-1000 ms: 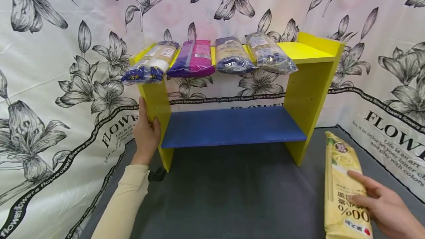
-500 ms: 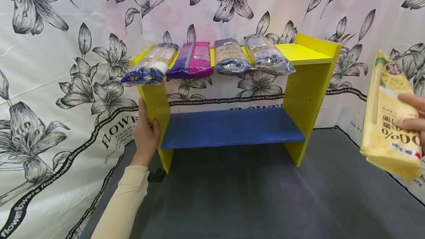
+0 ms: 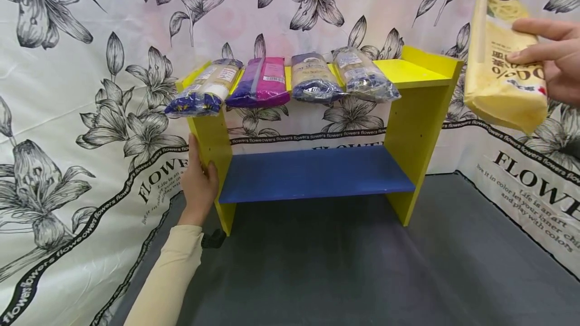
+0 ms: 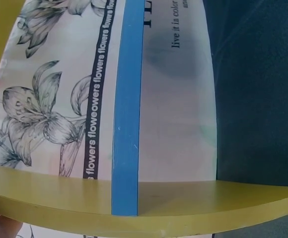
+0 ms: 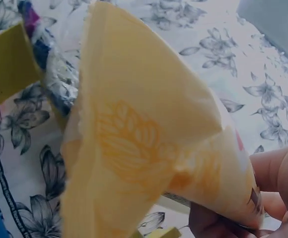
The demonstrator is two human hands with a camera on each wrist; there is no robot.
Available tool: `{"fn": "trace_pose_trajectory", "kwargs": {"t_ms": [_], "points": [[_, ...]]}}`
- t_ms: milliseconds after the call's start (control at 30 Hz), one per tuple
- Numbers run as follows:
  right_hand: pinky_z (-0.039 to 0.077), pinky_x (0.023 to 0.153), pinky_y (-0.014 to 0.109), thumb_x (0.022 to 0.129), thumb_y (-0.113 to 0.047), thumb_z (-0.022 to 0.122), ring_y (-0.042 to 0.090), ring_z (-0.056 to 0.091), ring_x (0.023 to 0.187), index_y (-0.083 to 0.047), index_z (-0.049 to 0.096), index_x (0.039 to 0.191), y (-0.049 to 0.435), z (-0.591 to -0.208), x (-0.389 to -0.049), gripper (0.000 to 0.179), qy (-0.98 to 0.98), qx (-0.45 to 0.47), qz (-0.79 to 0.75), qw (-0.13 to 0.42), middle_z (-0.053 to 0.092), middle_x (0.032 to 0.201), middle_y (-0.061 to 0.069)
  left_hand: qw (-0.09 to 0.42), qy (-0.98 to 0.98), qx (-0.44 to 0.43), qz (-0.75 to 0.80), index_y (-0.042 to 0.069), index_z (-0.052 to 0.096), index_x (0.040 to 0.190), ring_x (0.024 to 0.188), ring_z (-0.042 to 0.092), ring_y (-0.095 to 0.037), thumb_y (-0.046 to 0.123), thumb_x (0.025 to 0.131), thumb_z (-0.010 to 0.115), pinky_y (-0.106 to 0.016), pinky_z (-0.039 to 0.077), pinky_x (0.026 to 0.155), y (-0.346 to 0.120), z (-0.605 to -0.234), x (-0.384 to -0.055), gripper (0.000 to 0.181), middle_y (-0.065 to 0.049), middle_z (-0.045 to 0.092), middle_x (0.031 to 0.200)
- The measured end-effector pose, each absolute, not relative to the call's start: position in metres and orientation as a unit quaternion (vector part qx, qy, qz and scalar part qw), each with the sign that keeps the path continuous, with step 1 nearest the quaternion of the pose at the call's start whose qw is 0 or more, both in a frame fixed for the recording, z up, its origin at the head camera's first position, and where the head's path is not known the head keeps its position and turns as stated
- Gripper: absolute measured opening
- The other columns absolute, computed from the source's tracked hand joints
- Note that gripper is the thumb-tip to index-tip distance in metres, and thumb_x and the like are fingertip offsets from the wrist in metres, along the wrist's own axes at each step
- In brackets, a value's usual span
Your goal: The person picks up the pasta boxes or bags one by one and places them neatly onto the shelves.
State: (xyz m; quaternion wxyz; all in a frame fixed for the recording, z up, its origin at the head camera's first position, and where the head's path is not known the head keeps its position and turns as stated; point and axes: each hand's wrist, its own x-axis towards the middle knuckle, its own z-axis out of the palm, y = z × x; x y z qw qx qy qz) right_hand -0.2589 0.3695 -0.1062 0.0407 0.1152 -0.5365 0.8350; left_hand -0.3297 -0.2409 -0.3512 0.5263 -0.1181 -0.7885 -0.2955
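My right hand [image 3: 555,59] grips a yellow pack of noodles [image 3: 500,72] by its side, thumb and fingers on its printed face. The pack hangs raised at the upper right, beside the shelf's right end, apart from it. In the right wrist view the pack [image 5: 134,114] fills the middle, its crimped seal to the left. My left hand [image 3: 199,185] holds the left side panel [image 3: 215,165] of a yellow and blue shelf unit, its thumb toward the inner side. In the left wrist view only a bit of the hand [image 4: 2,227] shows behind the yellow panel.
Several bags lie side by side on the yellow top shelf [image 3: 412,71], including a pink and purple bag [image 3: 263,82], their ends jutting past its front edge. Below is a blue shelf [image 3: 317,172]. The unit stands on a dark grey surface [image 3: 317,270] before a flowered cloth.
My right hand has lifted the pack of noodles from low at the right, out rightward, then up and back left beside the top shelf. The left hand stays on the panel.
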Motion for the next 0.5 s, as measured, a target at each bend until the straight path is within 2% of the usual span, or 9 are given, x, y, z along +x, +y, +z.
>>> {"fn": "trace_pose_trajectory", "kwargs": {"t_ms": [67, 167, 233, 300, 400, 433, 500], "points": [[0.062, 0.064, 0.036, 0.094, 0.02, 0.051, 0.021, 0.074, 0.084, -0.02, 0.069, 0.126, 0.352, -0.098, -0.267, 0.055, -0.568, 0.108, 0.815, 0.047, 0.068, 0.105, 0.002, 0.528, -0.788, -0.117, -0.295, 0.004, 0.029, 0.16, 0.047, 0.054, -0.04, -0.003, 0.095, 0.054, -0.037, 0.035, 0.047, -0.243, -0.352, -0.33, 0.07, -0.035, 0.065, 0.081], [0.062, 0.069, 0.033, 0.098, 0.014, 0.051, 0.018, 0.072, 0.085, -0.027, 0.063, 0.134, 0.334, -0.09, -0.282, 0.057, -0.61, 0.095, 0.786, 0.025, 0.058, 0.119, -0.006, 0.531, -0.786, -0.118, -0.292, 0.004, 0.029, 0.16, 0.045, 0.051, -0.036, -0.003, 0.095, 0.054, -0.035, 0.033, 0.047, -0.244, -0.352, -0.331, 0.07, -0.033, 0.064, 0.077], [0.062, 0.07, 0.031, 0.099, 0.01, 0.051, 0.017, 0.071, 0.085, -0.032, 0.054, 0.145, 0.325, -0.087, -0.291, 0.062, -0.637, 0.087, 0.766, 0.004, 0.055, 0.121, -0.008, 0.533, -0.785, -0.122, -0.291, 0.003, 0.029, 0.16, 0.044, 0.047, -0.033, -0.004, 0.095, 0.054, -0.034, 0.031, 0.047, -0.245, -0.352, -0.331, 0.07, -0.031, 0.062, 0.073], [0.062, 0.069, 0.031, 0.1, 0.008, 0.051, 0.018, 0.071, 0.084, -0.037, 0.039, 0.155, 0.317, -0.084, -0.298, 0.072, -0.656, 0.078, 0.75, -0.02, 0.057, 0.117, -0.007, 0.533, -0.785, -0.123, -0.291, 0.003, 0.029, 0.16, 0.042, 0.043, -0.03, -0.004, 0.095, 0.053, -0.033, 0.029, 0.047, -0.244, -0.352, -0.331, 0.07, -0.029, 0.059, 0.069], [0.062, 0.067, 0.032, 0.1, 0.006, 0.053, 0.018, 0.073, 0.081, -0.038, 0.015, 0.163, 0.307, -0.081, -0.307, 0.086, -0.694, 0.061, 0.716, -0.054, 0.066, 0.1, -0.002, 0.531, -0.785, -0.123, -0.294, 0.004, 0.029, 0.16, 0.043, 0.042, -0.028, -0.003, 0.095, 0.054, -0.032, 0.028, 0.047, -0.243, -0.353, -0.332, 0.07, -0.027, 0.059, 0.067], [0.061, 0.067, 0.031, 0.1, 0.005, 0.054, 0.018, 0.073, 0.081, -0.038, 0.011, 0.164, 0.304, -0.08, -0.31, 0.088, -0.707, 0.055, 0.702, -0.065, 0.067, 0.095, 0.0, 0.532, -0.785, -0.122, -0.294, 0.004, 0.029, 0.16, 0.043, 0.042, -0.027, -0.003, 0.095, 0.054, -0.032, 0.028, 0.047, -0.243, -0.353, -0.332, 0.07, -0.027, 0.058, 0.067], [0.061, 0.067, 0.03, 0.1, 0.003, 0.056, 0.017, 0.073, 0.081, -0.037, 0.012, 0.164, 0.298, -0.078, -0.315, 0.088, -0.736, 0.041, 0.672, -0.075, 0.069, 0.093, 0.0, 0.535, -0.783, -0.124, -0.292, 0.004, 0.029, 0.16, 0.042, 0.042, -0.028, -0.003, 0.095, 0.054, -0.033, 0.028, 0.047, -0.243, -0.354, -0.333, 0.07, -0.028, 0.059, 0.067]]}}
